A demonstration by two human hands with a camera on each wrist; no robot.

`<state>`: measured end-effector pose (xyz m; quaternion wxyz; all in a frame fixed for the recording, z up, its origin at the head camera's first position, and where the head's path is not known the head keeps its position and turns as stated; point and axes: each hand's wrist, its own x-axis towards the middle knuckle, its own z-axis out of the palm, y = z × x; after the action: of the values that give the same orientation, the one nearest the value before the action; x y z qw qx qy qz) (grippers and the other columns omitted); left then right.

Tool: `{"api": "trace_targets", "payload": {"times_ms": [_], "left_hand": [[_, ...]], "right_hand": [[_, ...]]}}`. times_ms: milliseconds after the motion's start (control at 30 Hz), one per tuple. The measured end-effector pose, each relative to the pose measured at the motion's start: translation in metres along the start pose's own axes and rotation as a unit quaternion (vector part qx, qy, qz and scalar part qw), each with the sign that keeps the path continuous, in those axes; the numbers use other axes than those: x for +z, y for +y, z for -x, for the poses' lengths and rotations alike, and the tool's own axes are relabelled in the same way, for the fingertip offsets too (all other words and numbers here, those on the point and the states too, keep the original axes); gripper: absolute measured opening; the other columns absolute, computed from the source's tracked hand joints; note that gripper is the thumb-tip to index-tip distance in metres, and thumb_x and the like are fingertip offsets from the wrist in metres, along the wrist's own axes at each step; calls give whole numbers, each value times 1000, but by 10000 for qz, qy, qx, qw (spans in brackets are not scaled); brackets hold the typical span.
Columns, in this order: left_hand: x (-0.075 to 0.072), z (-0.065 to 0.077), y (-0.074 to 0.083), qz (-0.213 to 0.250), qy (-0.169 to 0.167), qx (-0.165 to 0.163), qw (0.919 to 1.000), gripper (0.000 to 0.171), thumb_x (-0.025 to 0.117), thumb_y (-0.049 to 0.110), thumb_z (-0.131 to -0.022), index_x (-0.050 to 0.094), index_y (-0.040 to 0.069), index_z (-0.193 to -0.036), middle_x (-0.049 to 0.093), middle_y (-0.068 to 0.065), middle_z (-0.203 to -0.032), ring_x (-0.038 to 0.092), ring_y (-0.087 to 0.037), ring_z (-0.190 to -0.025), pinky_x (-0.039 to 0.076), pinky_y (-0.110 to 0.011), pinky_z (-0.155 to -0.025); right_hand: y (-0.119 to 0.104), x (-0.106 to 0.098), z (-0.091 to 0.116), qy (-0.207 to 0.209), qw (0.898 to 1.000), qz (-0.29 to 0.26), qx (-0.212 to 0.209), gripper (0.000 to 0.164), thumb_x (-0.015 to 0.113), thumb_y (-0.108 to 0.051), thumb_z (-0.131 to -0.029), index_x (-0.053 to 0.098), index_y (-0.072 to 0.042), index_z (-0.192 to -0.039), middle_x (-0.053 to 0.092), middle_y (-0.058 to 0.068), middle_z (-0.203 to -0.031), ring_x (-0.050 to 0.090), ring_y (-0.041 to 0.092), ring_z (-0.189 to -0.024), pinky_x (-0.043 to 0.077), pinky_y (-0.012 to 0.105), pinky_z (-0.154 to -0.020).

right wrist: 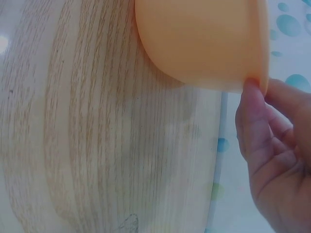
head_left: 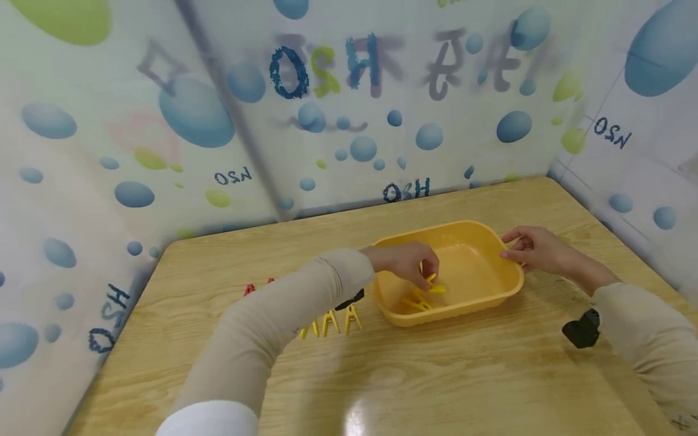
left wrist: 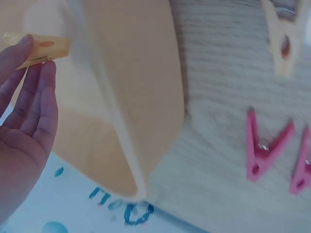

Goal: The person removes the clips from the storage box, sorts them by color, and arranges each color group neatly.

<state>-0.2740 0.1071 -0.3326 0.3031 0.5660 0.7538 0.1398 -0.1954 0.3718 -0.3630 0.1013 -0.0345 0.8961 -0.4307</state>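
Observation:
My left hand point(head_left: 411, 263) is over the left part of a yellow plastic basin point(head_left: 474, 298), pinching a yellow clothespin point(left wrist: 51, 46) between thumb and fingers. Below it, another yellow clothespin point(head_left: 418, 302) lies on the basin's floor. On the far right side, my right hand point(head_left: 540, 249) grips the basin's rim. The right wrist view shows its thumb point(right wrist: 255, 102) against the outer wall, with the fingertips hidden behind the rim.
Left of the basin, several yellow clothespins point(head_left: 352, 318) lie in a row on the wooden table point(head_left: 436, 375). Red clothespins point(head_left: 249, 289) lie farther back, partly hidden by my left sleeve point(head_left: 283, 303). A patterned curtain point(head_left: 349, 133) hangs behind the table.

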Motion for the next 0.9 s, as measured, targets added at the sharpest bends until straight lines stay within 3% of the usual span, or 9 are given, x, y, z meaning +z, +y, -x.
{"api": "trace_targets", "payload": {"times_ms": [233,400,500,633,900], "left_hand": [[-9,42,5,-313,701,-299,9966,14,68,16,-78,61,8,-87,58,1,-80,52,-9,-72,42,-16,-67],[-2,73,18,-392,1463,-787,9853,14,69,19,-78,59,10,-81,56,3,-75,50,-10,-68,41,-17,-63],[5,95,24,-117,1965,-1140,9738,15,70,19,-77,59,10,-79,56,3,-73,50,-9,-67,41,-17,-63],[11,127,27,515,2510,-1339,9573,13,70,17,-76,60,10,-81,58,3,-73,54,-9,-65,45,-18,-61],[24,189,10,1343,3541,-1670,9103,17,67,16,-79,61,6,-91,60,-1,-78,58,-11,-67,48,-26,-60]], "right_hand": [[-1,1,1,20,10000,13,-45,44,58,-16,-86,41,12,-115,56,11,-79,56,17,-64,51,31,-57],[-3,2,4,12,9999,-76,-108,46,58,-16,-86,40,14,-116,56,12,-80,57,16,-63,51,31,-57],[-4,3,3,5,9999,-82,-107,46,58,-16,-87,40,14,-116,56,11,-79,57,16,-63,51,31,-57],[-3,3,3,-43,10000,-86,-20,47,57,-17,-87,39,14,-117,56,11,-81,58,16,-65,51,31,-58],[0,2,2,-31,9999,-93,-52,48,57,-17,-87,38,14,-118,57,12,-81,58,16,-65,51,31,-57]]}}
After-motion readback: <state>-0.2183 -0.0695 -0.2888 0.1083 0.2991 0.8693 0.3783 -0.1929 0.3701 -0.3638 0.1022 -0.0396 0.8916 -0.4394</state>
